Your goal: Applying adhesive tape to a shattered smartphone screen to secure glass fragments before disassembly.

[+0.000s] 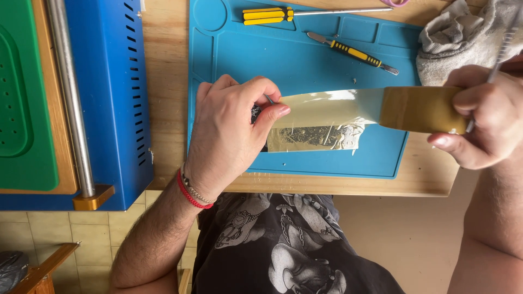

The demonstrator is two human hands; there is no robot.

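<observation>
tape [327,107] runs straight across in front of you, its long axis left to right, stretched taut between both hands above the blue work mat [305,60]. your left hand [229,128] pinches the free end between thumb and forefinger, right over a small dark part [256,113] that is mostly hidden under your fingers. your right hand [485,117] is closed around the brown tape roll [422,109], well out to the right past the mat's edge, with a thin metal tool [504,51] tucked in the same grip. just under the stretched strip, a crinkled tape piece [318,138] lies flat on the mat, nearer your left hand. two yellow-handled tools [321,30] and a grey rag [463,35] lie at the far side, well apart from both hands.
</observation>
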